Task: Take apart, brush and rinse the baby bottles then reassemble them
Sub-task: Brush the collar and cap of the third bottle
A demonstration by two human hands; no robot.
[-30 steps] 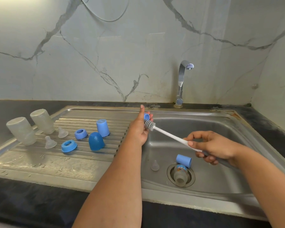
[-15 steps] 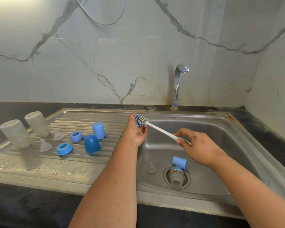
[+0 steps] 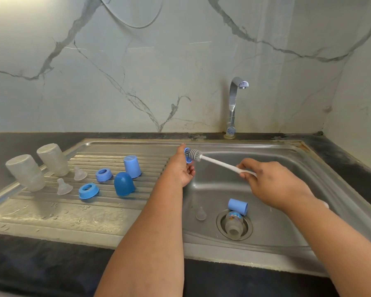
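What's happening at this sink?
A person is washing baby bottle parts. The left hand holds a small blue ring over the sink while the right hand works a bottle brush against it. Other parts sit on the drainboard; one bottle lies on the drain.

Three bottle bodies: two upside down (image 3: 25, 173) (image 3: 53, 159) at left edge of drainboard (image 3: 51, 213), one (image 3: 233, 225) lying on sink drain. Three clear teats: two on drainboard (image 3: 80, 173) (image 3: 64, 187), one (image 3: 200, 213) in basin. Three blue collar rings: two on drainboard (image 3: 103, 174) (image 3: 88, 190), one (image 3: 187, 156) in my left hand (image 3: 181, 168). Three blue caps: two on drainboard (image 3: 132, 166) (image 3: 123, 183), one (image 3: 237, 206) by drain. One brush (image 3: 214, 162), one tap (image 3: 234, 106).
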